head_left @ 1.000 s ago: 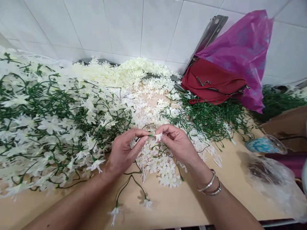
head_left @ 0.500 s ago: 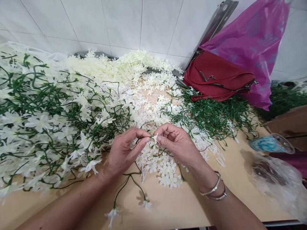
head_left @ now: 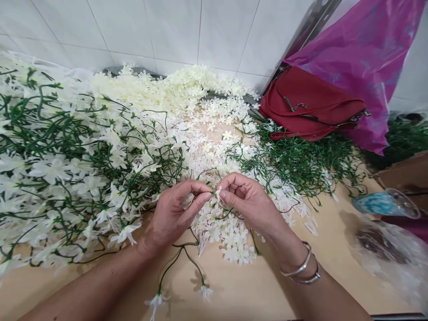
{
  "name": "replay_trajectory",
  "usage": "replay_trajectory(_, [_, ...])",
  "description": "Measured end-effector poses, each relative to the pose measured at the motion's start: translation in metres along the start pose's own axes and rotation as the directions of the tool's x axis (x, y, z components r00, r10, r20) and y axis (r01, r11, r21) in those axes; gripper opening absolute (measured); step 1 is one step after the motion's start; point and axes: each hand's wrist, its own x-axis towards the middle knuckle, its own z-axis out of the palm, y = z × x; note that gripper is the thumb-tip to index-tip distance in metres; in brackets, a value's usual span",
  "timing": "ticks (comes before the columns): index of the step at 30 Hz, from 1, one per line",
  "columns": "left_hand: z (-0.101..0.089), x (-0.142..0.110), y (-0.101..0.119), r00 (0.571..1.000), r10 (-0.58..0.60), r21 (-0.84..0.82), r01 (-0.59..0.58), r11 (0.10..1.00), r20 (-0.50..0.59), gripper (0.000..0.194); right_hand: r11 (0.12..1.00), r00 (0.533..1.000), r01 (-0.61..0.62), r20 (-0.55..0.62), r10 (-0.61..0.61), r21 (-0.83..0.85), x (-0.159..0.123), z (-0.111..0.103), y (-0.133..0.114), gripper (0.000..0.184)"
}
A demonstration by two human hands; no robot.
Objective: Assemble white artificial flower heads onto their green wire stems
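Observation:
My left hand pinches the tip of a green artificial flower stem between thumb and forefinger. From under that hand the stem's branches hang toward the table's front, two of them ending in white blooms. Against the stem tip, my right hand pinches a small white artificial flower with thumb and forefinger. The fingertips of both hands almost meet. Loose white petal pieces lie on the table just below and behind the hands.
Finished-looking white flower sprays are heaped at left. Cream blossoms are piled along the tiled wall. Bare green stems lie at right, beside a red handbag and a purple plastic bag. A tipped plastic cup and clear bag sit farther right.
The view has shifted slightly, so the bags and cup appear farther right. Both hands keep their pinches, and the white flower still sits at the stem tip.

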Motion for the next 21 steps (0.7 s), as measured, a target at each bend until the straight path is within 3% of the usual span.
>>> replay_trajectory(12, [0.002,0.001,-0.004,0.994,-0.098,-0.038,0.1,0.994,0.041,0.011,0.999,0.999,-0.04,0.008,0.041,-0.006,0.006,0.002,0.013,0.029])
replay_trajectory(21, [0.002,-0.001,-0.009,0.981,-0.17,-0.169,0.184,0.968,0.095,0.013,0.996,0.996,-0.087,0.018,0.086,0.011,0.007,0.005,0.014,0.03])
